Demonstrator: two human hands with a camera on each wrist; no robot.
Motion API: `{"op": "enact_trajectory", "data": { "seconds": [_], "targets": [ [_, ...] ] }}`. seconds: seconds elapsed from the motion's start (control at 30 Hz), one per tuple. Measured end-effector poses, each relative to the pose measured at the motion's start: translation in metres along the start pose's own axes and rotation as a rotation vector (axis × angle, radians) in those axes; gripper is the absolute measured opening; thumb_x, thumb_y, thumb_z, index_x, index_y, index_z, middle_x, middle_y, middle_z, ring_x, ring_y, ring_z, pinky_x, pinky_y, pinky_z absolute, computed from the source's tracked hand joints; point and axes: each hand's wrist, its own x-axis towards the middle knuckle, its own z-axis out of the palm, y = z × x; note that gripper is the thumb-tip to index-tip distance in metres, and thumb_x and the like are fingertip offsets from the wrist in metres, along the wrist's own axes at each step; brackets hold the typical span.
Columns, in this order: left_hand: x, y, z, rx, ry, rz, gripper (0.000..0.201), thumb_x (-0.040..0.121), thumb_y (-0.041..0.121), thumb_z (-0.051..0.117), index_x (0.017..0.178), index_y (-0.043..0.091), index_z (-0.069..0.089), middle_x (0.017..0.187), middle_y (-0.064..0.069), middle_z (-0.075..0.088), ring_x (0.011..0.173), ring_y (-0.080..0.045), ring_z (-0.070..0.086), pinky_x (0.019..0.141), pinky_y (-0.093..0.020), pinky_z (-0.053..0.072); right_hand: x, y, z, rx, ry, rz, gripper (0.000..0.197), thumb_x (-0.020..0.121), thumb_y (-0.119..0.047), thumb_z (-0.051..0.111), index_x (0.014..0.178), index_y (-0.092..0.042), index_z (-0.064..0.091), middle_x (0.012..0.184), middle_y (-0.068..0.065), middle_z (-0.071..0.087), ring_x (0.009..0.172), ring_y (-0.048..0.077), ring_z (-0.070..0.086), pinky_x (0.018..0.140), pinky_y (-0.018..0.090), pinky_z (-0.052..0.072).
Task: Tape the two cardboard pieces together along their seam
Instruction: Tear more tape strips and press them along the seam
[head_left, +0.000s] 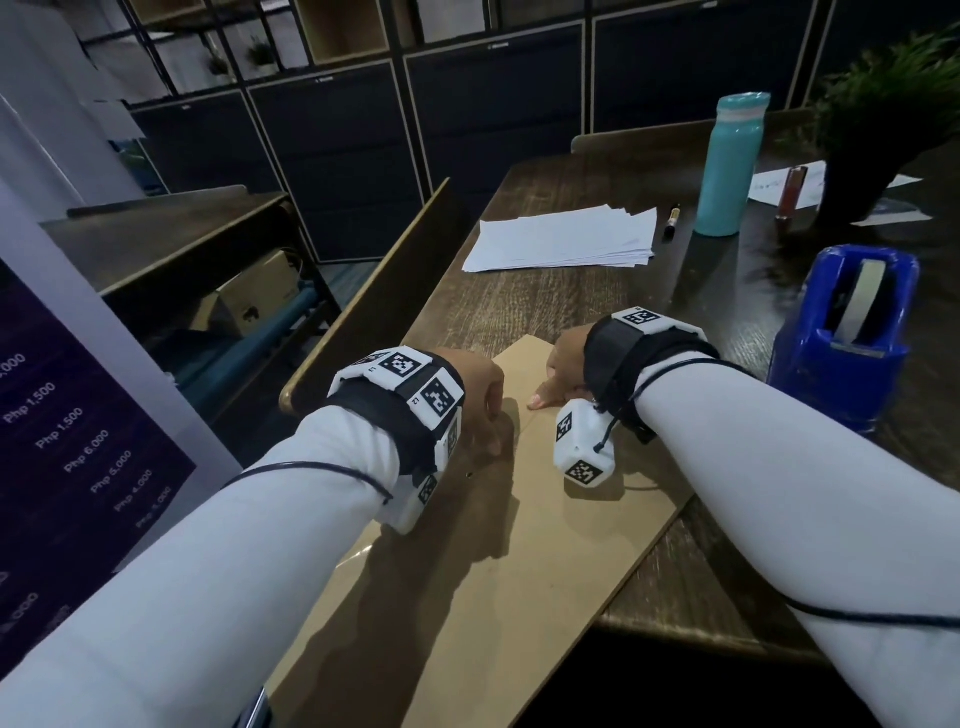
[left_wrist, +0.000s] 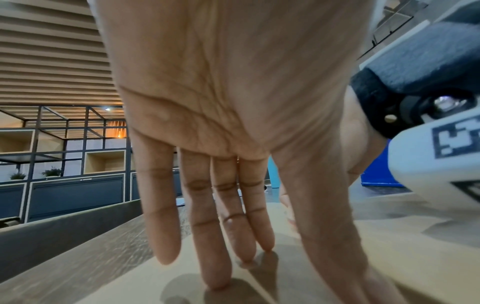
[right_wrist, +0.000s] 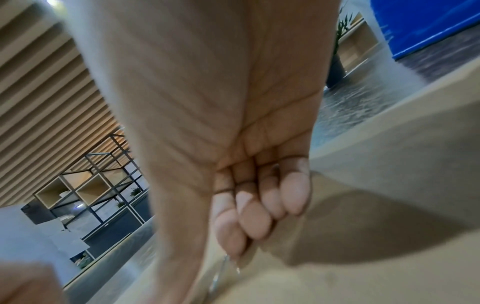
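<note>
Two flat brown cardboard pieces lie side by side on the wooden table, the left piece (head_left: 415, 597) and the right piece (head_left: 597, 525). Their seam (head_left: 521, 431) runs toward me between my hands. My left hand (head_left: 480, 402) is laid on the left piece beside the seam, its straight fingers (left_wrist: 217, 246) pressing down on the cardboard. My right hand (head_left: 561, 371) sits on the far end of the right piece with its fingers (right_wrist: 254, 218) curled in and the thumb (head_left: 537, 400) pressed down at the seam. A glossy strip of clear tape (right_wrist: 221, 271) shows on the cardboard under that hand.
A blue tape dispenser (head_left: 841, 338) stands to the right of the cardboard. Farther back are a stack of white paper (head_left: 561, 239), a marker (head_left: 674, 221), a teal bottle (head_left: 730, 166) and a potted plant (head_left: 883, 130). The table's left edge (head_left: 363, 312) is close to my left hand.
</note>
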Motion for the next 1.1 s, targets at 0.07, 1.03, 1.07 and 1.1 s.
{"op": "enact_trajectory", "data": {
  "seconds": [0.07, 1.03, 1.07, 1.1],
  "targets": [
    [0.000, 0.001, 0.000, 0.001, 0.002, 0.001, 0.051, 0.066, 0.048, 0.082, 0.107, 0.021, 0.065, 0.105, 0.002, 0.069, 0.095, -0.019, 0.063, 0.074, -0.028, 0.048, -0.010, -0.001, 0.003, 0.035, -0.010, -0.012, 0.057, 0.070, -0.070, 0.063, 0.071, -0.016, 0.050, 0.091, 0.006, 0.062, 0.087, 0.025, 0.058, 0.096, 0.041, 0.047],
    [-0.004, -0.004, -0.002, -0.068, 0.025, -0.036, 0.052, 0.063, 0.047, 0.084, 0.103, 0.020, 0.064, 0.105, 0.004, 0.065, 0.094, -0.017, 0.060, 0.070, -0.025, 0.045, -0.050, 0.027, 0.023, 0.377, 0.156, -0.163, 0.042, 0.091, -0.050, 0.053, 0.085, -0.009, 0.061, 0.081, 0.004, 0.066, 0.072, 0.020, 0.056, 0.072, 0.030, 0.044],
    [-0.004, -0.004, -0.002, -0.073, 0.028, -0.049, 0.052, 0.062, 0.047, 0.084, 0.102, 0.020, 0.064, 0.103, 0.004, 0.065, 0.093, -0.017, 0.061, 0.071, -0.025, 0.047, -0.058, 0.032, 0.023, 0.347, 0.203, -0.176, 0.040, 0.091, -0.049, 0.054, 0.085, -0.010, 0.060, 0.083, 0.002, 0.067, 0.074, 0.018, 0.056, 0.072, 0.029, 0.043],
    [-0.004, -0.003, -0.003, -0.080, 0.026, -0.061, 0.052, 0.061, 0.047, 0.085, 0.100, 0.021, 0.064, 0.102, 0.005, 0.066, 0.092, -0.017, 0.061, 0.073, -0.027, 0.049, -0.068, 0.038, 0.022, 0.315, 0.261, -0.177, 0.037, 0.091, -0.048, 0.055, 0.084, -0.012, 0.058, 0.084, 0.000, 0.065, 0.074, 0.016, 0.055, 0.068, 0.029, 0.041]
  ]
}}
